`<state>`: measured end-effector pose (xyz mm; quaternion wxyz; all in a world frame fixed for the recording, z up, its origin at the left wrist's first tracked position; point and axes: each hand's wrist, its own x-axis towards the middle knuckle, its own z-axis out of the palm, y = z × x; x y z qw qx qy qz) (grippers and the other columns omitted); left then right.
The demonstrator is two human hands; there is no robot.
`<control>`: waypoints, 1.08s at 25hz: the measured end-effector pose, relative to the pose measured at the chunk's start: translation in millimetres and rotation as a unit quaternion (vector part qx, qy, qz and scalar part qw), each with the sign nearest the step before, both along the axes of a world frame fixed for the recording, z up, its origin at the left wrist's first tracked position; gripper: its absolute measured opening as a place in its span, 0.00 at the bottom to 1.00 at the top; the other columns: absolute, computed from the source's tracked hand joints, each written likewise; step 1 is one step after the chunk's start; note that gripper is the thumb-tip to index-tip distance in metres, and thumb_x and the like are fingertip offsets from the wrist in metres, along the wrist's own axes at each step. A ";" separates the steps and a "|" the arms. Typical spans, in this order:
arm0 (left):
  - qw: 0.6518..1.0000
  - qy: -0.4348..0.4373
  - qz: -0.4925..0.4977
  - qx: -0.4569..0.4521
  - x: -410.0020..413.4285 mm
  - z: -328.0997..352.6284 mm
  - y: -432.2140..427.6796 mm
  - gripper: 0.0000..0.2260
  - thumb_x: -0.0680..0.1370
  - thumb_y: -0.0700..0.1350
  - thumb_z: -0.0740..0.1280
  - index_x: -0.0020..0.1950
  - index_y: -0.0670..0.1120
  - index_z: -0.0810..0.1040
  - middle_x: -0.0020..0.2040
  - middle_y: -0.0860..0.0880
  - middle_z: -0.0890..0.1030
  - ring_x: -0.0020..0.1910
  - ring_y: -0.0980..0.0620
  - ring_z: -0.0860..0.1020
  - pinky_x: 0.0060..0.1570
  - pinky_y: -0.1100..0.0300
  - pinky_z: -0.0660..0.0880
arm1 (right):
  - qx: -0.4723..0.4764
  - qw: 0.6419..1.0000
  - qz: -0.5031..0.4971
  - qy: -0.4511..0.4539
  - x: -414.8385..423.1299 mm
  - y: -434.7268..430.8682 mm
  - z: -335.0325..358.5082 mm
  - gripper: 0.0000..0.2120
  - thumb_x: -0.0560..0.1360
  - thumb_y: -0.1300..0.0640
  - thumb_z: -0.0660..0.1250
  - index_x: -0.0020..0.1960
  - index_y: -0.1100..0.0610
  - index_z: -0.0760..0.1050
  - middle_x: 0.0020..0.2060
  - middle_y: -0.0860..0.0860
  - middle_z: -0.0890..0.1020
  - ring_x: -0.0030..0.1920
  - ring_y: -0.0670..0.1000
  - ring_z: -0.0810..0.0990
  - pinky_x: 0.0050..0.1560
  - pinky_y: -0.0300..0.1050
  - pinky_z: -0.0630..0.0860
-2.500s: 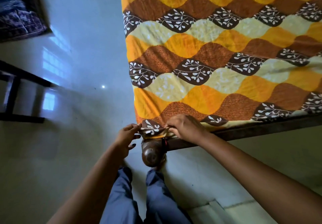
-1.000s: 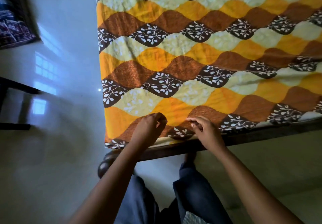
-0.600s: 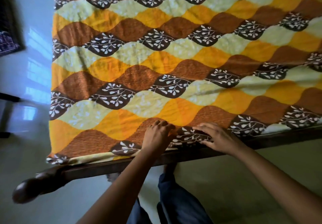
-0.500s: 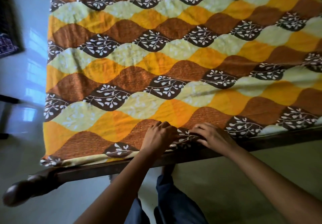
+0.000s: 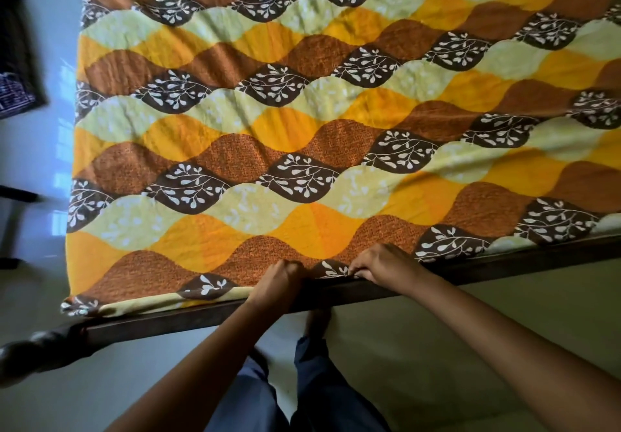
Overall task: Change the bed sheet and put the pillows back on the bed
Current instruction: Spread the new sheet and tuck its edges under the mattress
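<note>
Both hands have worked their way rightward along the near edge of the bed since the corner was dealt with, and the rounded bedpost (image 5: 37, 354) now sits far off to the left. The left hand (image 5: 277, 285) is curled into a loose fist, knuckles up, gripping the hem of the bed sheet (image 5: 302, 149) where it meets the dark wooden bed frame (image 5: 504, 265). The right hand (image 5: 383, 263), just beside it, pinches a fold of the same hem between bent fingers. Placed so close together at the edge, they seem to be pushing the loose border down between mattress and frame, a short stretch at a time. The sheet, in wavy bands of orange, brown and pale yellow with white leaf sprigs, lies spread flat over the whole mattress, running away from the hands toward the far side. To the left of the hands the hem looks already tucked and smooth; to the right it appears to run along the frame, perhaps awaiting its turn. No pillows are in view, so that part is likely not yet done.
</note>
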<state>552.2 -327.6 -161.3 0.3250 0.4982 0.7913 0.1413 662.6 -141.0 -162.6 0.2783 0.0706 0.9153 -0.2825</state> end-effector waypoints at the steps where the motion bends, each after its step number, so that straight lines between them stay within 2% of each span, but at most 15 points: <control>1: 0.998 -0.011 0.006 -0.054 -1.5 2.8 4.7 0.10 0.78 0.39 0.64 0.56 0.41 0.80 0.46 0.43 0.82 0.39 0.53 0.77 0.35 0.66 0.66 | -0.003 1.000 0.000 -0.020 -1.7 0.3 -0.3 0.11 0.75 0.59 0.67 0.56 0.54 0.81 0.55 0.52 0.83 0.52 0.51 0.81 0.54 0.40 0.76; 2: 0.993 -0.034 0.006 -0.109 -3.1 3.1 8.2 0.12 0.80 0.40 0.60 0.59 0.41 0.78 0.47 0.43 0.81 0.41 0.52 0.77 0.37 0.64 0.67 | -0.003 0.999 -0.001 -0.043 -4.0 0.9 -0.8 0.11 0.75 0.59 0.66 0.56 0.53 0.81 0.56 0.53 0.82 0.50 0.50 0.81 0.54 0.41 0.76; 4: 0.979 -0.083 0.023 -0.182 -4.8 3.4 13.3 0.14 0.82 0.43 0.54 0.62 0.41 0.74 0.41 0.45 0.76 0.38 0.51 0.74 0.37 0.62 0.67 | -0.012 0.995 -0.006 -0.095 -7.3 2.4 1.4 0.12 0.78 0.57 0.64 0.59 0.53 0.79 0.57 0.53 0.81 0.46 0.49 0.80 0.53 0.40 0.74; 6: 0.960 -0.128 0.055 -0.243 -6.6 4.3 13.9 0.17 0.83 0.49 0.49 0.60 0.42 0.73 0.39 0.47 0.73 0.38 0.51 0.73 0.40 0.62 0.68 | -0.038 0.986 -0.013 -0.160 -6.2 3.4 4.7 0.16 0.81 0.53 0.57 0.66 0.52 0.73 0.63 0.53 0.77 0.58 0.53 0.77 0.61 0.47 0.71; 8: 0.935 -0.207 0.096 -0.273 -9.2 4.6 12.1 0.25 0.82 0.55 0.46 0.63 0.41 0.73 0.52 0.41 0.77 0.53 0.46 0.75 0.55 0.58 0.69 | -0.050 0.975 0.006 -0.218 -1.0 3.4 8.6 0.19 0.83 0.50 0.48 0.72 0.50 0.64 0.70 0.54 0.69 0.69 0.55 0.67 0.66 0.52 0.64; 10: 0.925 -0.239 0.103 -0.277 -11.6 7.7 12.5 0.27 0.81 0.59 0.44 0.69 0.44 0.69 0.67 0.38 0.71 0.66 0.42 0.68 0.66 0.51 0.62 | -0.052 0.970 0.009 -0.238 1.5 0.9 11.9 0.22 0.83 0.48 0.44 0.75 0.51 0.58 0.74 0.55 0.61 0.73 0.55 0.60 0.70 0.52 0.58; 14: 0.915 -0.263 0.098 -0.289 -5.5 2.1 7.1 0.30 0.79 0.63 0.43 0.73 0.47 0.63 0.72 0.39 0.65 0.70 0.40 0.63 0.69 0.47 0.57 | -0.015 0.965 -0.014 -0.260 -1.6 -14.2 20.9 0.23 0.83 0.48 0.42 0.74 0.54 0.60 0.73 0.60 0.60 0.74 0.58 0.57 0.70 0.55 0.56; 15: 0.916 -0.259 0.100 -0.289 -3.8 1.8 5.6 0.29 0.79 0.63 0.43 0.73 0.49 0.63 0.71 0.39 0.66 0.70 0.41 0.64 0.69 0.47 0.58 | 0.003 0.969 -0.031 -0.244 1.6 -18.1 20.5 0.23 0.82 0.48 0.42 0.72 0.55 0.65 0.70 0.62 0.66 0.72 0.60 0.62 0.67 0.55 0.61; 17: 0.940 -0.218 0.081 -0.250 0.0 1.5 -1.1 0.24 0.81 0.59 0.48 0.71 0.50 0.66 0.68 0.40 0.72 0.65 0.43 0.71 0.63 0.51 0.66 | 0.010 0.987 -0.094 -0.127 13.1 -23.7 11.2 0.22 0.82 0.48 0.48 0.58 0.60 0.75 0.50 0.61 0.78 0.57 0.60 0.77 0.49 0.49 0.71; 18: 0.957 -0.187 0.075 -0.208 2.5 3.4 -7.1 0.20 0.82 0.55 0.51 0.69 0.49 0.70 0.63 0.41 0.76 0.59 0.45 0.75 0.57 0.55 0.71 | -0.002 0.990 -0.135 -0.045 19.3 -26.1 6.8 0.19 0.81 0.50 0.53 0.52 0.62 0.77 0.43 0.58 0.80 0.49 0.59 0.80 0.41 0.48 0.71; 19: 0.973 -0.148 0.086 -0.155 3.8 4.9 -15.0 0.16 0.82 0.51 0.54 0.66 0.48 0.73 0.58 0.43 0.80 0.53 0.47 0.78 0.51 0.57 0.73 | -0.017 0.985 -0.170 0.026 24.9 -27.8 1.7 0.15 0.80 0.53 0.58 0.49 0.62 0.79 0.41 0.56 0.82 0.45 0.58 0.81 0.38 0.46 0.71; 21: 0.988 -0.067 0.130 -0.046 6.0 8.8 -40.4 0.14 0.80 0.48 0.57 0.60 0.48 0.78 0.54 0.47 0.82 0.49 0.49 0.80 0.45 0.57 0.75 | -0.037 0.968 -0.208 0.133 28.0 -35.1 -1.5 0.09 0.77 0.57 0.64 0.49 0.60 0.81 0.44 0.54 0.84 0.44 0.53 0.82 0.41 0.40 0.73; 23: 0.990 0.018 0.136 0.016 0.0 6.9 -77.6 0.16 0.76 0.49 0.58 0.57 0.47 0.80 0.54 0.49 0.82 0.51 0.48 0.79 0.47 0.55 0.77 | -0.066 0.960 -0.207 0.180 18.3 -54.3 3.3 0.07 0.76 0.58 0.66 0.50 0.58 0.82 0.45 0.52 0.84 0.46 0.49 0.81 0.44 0.35 0.71; 25: 0.990 0.083 0.113 0.036 -18.4 0.9 -113.0 0.14 0.74 0.45 0.63 0.56 0.47 0.81 0.55 0.48 0.82 0.53 0.46 0.79 0.49 0.52 0.76 | -0.107 0.956 -0.189 0.196 -2.5 -79.0 5.6 0.07 0.75 0.58 0.68 0.50 0.57 0.82 0.45 0.51 0.83 0.46 0.48 0.80 0.44 0.36 0.73; 27: 0.990 0.090 0.109 0.025 -44.0 -0.3 -138.8 0.13 0.71 0.39 0.71 0.55 0.47 0.82 0.53 0.47 0.82 0.50 0.45 0.79 0.46 0.52 0.77 | -0.140 0.963 -0.149 0.175 -31.9 -104.3 1.8 0.08 0.73 0.59 0.70 0.52 0.58 0.81 0.47 0.53 0.83 0.47 0.50 0.80 0.47 0.40 0.76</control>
